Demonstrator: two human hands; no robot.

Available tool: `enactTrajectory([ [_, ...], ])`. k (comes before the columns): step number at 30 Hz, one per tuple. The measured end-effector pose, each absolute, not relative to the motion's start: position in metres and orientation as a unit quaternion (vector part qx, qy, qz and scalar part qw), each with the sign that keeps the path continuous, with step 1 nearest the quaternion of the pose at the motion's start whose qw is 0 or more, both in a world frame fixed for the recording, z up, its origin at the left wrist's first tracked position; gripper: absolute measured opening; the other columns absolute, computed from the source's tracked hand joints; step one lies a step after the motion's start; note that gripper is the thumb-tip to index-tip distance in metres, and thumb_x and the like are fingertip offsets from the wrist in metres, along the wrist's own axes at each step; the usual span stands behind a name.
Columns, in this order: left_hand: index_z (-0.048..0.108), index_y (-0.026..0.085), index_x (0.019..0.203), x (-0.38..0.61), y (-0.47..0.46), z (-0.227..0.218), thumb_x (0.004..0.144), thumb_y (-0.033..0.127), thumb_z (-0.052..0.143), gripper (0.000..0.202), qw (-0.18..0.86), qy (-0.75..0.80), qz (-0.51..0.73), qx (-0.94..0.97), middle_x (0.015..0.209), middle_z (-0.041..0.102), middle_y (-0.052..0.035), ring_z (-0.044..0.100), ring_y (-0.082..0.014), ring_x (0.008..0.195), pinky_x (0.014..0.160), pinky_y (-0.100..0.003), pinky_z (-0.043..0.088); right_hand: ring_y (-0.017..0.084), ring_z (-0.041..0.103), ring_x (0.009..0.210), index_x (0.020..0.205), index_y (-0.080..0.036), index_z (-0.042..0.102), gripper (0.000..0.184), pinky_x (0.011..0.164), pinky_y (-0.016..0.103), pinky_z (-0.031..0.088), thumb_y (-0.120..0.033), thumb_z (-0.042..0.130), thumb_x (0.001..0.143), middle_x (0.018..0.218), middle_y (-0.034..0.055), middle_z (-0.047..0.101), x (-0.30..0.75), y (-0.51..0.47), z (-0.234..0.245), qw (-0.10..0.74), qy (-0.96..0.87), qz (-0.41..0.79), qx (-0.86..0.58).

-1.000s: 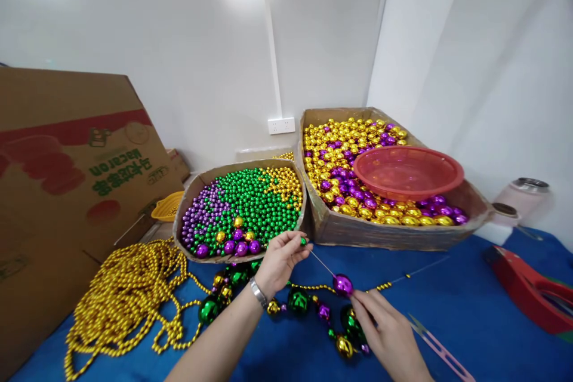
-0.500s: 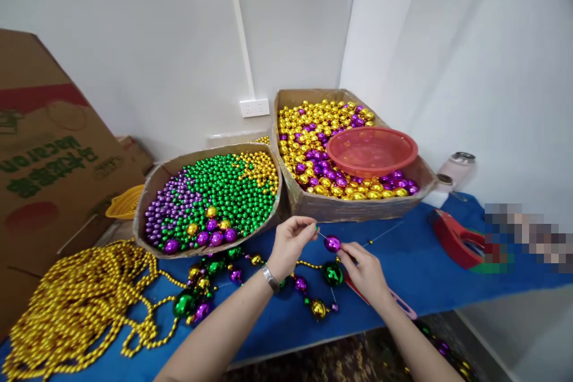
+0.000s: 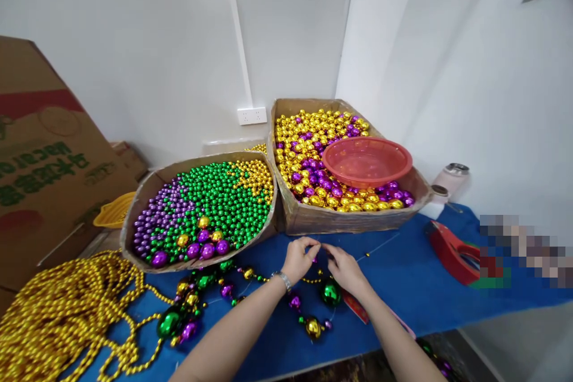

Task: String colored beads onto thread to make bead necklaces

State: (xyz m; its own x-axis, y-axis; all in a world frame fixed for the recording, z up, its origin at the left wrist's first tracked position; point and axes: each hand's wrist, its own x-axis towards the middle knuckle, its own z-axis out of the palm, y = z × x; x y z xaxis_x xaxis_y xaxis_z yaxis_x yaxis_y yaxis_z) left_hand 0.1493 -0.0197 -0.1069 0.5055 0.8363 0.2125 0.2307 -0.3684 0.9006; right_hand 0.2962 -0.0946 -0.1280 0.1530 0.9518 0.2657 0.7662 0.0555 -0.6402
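We see the mixed bead strand (image 3: 313, 328) on the blue cloth (image 3: 403, 274), below both hands and near the table's front edge. Its long axis runs broadly left to right, but between the forearms it bends: from a purple ball down toward us to a gold one, then up to a green one. Its balls are smooth, shiny and round, in mixed sizes.

Above it the left hand (image 3: 302, 258) and right hand (image 3: 342, 265) meet, fingertips nearly together. Each is drawn in like a pinch — we cannot tell whether either closes on anything, though a bit of purple shows just beneath.

Beyond stand two cardboard boxes of beads. In the left box (image 3: 129, 239), three larger gold balls and five larger purple ones lie over small beads; the right box (image 3: 349, 225) bears one red plastic basin (image 3: 367, 161). Left, we find one heap of ridged-looking gold strands (image 3: 67, 304).
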Motion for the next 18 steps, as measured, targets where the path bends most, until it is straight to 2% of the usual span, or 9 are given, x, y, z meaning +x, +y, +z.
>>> enactTrajectory([
  [2, 0.072, 0.02, 0.08, 0.15, -0.02, -0.113, 0.078, 0.027, 0.058, 0.016, 0.417, 0.352, 0.316, 0.776, 0.081, 0.072, -0.0046, 0.064, -0.0204, 0.076, 0.075, -0.031, 0.048, 0.016, 0.064, 0.084, 0.113, -0.021, 0.058, 0.029, 0.077, 0.032, 0.05, -0.019, 0.045, 0.087, 0.097, 0.0052, 0.066, 0.302, -0.101, -0.12, 0.364, -0.631, 0.131, -0.673],
  [5, 0.072, 0.021, 0.083, 0.153, -0.022, -0.118, 0.079, 0.025, 0.057, 0.016, 0.398, 0.343, 0.28, 0.804, 0.085, 0.072, -0.0038, 0.064, -0.0197, 0.079, 0.075, -0.029, 0.047, 0.016, 0.065, 0.077, 0.115, -0.022, 0.058, 0.031, 0.071, 0.029, 0.051, -0.026, 0.043, 0.088, 0.098, 0.0048, 0.066, 0.299, -0.107, -0.108, 0.387, -0.631, 0.136, -0.659],
  [8, 0.072, 0.021, 0.084, 0.155, -0.023, -0.117, 0.08, 0.024, 0.056, 0.017, 0.379, 0.338, 0.254, 0.823, 0.087, 0.072, -0.004, 0.064, -0.0192, 0.08, 0.075, -0.028, 0.047, 0.016, 0.064, 0.079, 0.098, -0.022, 0.065, 0.025, 0.073, 0.027, 0.05, -0.034, 0.046, 0.088, 0.092, 0.0041, 0.067, 0.287, -0.105, -0.1, 0.414, -0.624, 0.132, -0.649],
  [11, 0.071, 0.021, 0.085, 0.155, -0.022, -0.115, 0.082, 0.026, 0.055, 0.017, 0.361, 0.334, 0.234, 0.838, 0.088, 0.071, -0.004, 0.064, -0.0187, 0.082, 0.077, -0.028, 0.047, 0.018, 0.064, 0.083, 0.083, -0.022, 0.066, 0.027, 0.076, 0.028, 0.048, -0.039, 0.045, 0.089, 0.085, 0.0041, 0.067, 0.285, -0.105, -0.092, 0.45, -0.594, 0.115, -0.657],
  [18, 0.068, 0.019, 0.081, 0.155, -0.02, -0.111, 0.084, 0.024, 0.051, 0.017, 0.334, 0.311, 0.194, 0.868, 0.088, 0.068, -0.0054, 0.062, -0.019, 0.084, 0.078, -0.028, 0.045, 0.014, 0.059, 0.055, 0.079, -0.018, 0.059, 0.038, 0.053, 0.023, 0.045, -0.054, 0.047, 0.085, 0.065, 0.0013, 0.062, 0.342, -0.123, -0.071, 0.527, -0.454, 0.065, -0.716],
])
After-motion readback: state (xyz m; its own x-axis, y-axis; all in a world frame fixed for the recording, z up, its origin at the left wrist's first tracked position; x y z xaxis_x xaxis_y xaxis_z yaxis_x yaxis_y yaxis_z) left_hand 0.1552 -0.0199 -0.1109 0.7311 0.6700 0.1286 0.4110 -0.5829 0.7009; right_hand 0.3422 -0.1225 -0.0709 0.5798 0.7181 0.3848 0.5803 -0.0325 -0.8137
